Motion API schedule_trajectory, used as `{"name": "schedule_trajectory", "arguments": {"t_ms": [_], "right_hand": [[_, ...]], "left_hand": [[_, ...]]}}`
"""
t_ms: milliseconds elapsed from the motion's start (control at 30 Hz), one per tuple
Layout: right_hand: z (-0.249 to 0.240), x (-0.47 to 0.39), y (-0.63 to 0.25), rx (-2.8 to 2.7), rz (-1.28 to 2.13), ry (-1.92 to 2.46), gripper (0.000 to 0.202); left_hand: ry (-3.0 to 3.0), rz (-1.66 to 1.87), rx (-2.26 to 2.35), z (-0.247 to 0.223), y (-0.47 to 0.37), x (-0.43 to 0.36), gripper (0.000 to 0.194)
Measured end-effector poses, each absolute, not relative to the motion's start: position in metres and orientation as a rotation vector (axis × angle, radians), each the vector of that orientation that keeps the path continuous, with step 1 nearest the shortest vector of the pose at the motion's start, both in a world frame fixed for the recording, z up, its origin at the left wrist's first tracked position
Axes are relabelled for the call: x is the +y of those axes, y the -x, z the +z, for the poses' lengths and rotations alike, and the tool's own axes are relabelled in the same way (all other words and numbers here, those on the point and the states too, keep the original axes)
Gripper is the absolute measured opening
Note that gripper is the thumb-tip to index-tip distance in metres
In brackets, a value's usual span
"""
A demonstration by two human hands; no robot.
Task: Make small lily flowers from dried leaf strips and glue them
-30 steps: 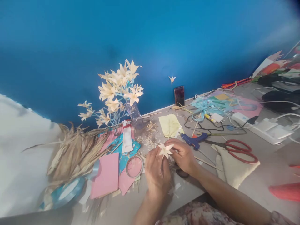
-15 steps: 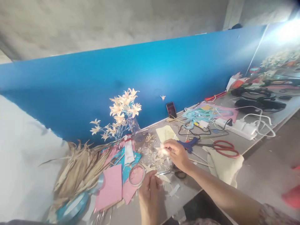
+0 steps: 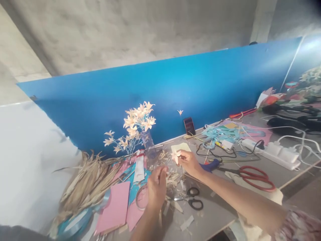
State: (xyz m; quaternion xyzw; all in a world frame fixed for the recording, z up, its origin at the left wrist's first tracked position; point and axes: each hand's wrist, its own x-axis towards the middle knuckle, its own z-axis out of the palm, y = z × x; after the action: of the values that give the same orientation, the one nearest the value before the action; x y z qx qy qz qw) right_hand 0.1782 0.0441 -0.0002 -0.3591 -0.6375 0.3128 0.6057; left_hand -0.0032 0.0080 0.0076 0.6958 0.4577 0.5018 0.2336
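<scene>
My right hand (image 3: 189, 163) pinches a small cream flower (image 3: 176, 156) between thumb and fingers, over the scraps in the middle of the table. To its left and a little nearer, my left hand (image 3: 157, 185) is raised with its fingers curled together; whatever they may hold is too small to make out. Black-handled scissors (image 3: 194, 203) lie below my hands. A roll of tape (image 3: 138, 198) is partly behind my left hand. Cream flowers on blue stems (image 3: 135, 120) stand by a clear vase (image 3: 147, 142) further back.
Dried husks (image 3: 85, 184) and a blue ribbon roll (image 3: 75, 224) lie left, beside pink sheets (image 3: 114, 207). On the right are a blue glue gun (image 3: 210, 165), red-handled scissors (image 3: 258, 177), a white power strip (image 3: 283, 155) and cables. A phone (image 3: 189, 126) leans on the blue panel (image 3: 100, 93).
My left hand has lifted off the table and come closer to my right hand, which still holds the flower. The black-handled scissors are more exposed. The view has shifted.
</scene>
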Motion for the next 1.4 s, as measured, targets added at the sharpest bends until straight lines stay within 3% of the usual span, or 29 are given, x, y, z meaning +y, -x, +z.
{"name": "schedule_trajectory", "arguments": {"t_ms": [267, 600, 1133, 1400], "right_hand": [[-0.018, 0.037, -0.178, -1.584, 0.804, 0.799, 0.007], [-0.022, 0.027, -0.167, -1.623, 0.949, 0.874, 0.009], [-0.019, 0.027, -0.167, -1.703, 0.866, 0.868, 0.017], [-0.028, 0.031, -0.168, -1.746, 0.778, 0.919, 0.011]], "left_hand": [[-2.050, 1.348, 1.284, -0.028, -0.005, 0.016, 0.027], [-1.991, 1.249, 1.389, -0.031, -0.010, 0.010, 0.017], [-1.712, 1.234, 1.277, -0.032, -0.014, 0.011, 0.013], [-1.701, 1.200, 1.338, -0.035, -0.015, 0.012, 0.012]]}}
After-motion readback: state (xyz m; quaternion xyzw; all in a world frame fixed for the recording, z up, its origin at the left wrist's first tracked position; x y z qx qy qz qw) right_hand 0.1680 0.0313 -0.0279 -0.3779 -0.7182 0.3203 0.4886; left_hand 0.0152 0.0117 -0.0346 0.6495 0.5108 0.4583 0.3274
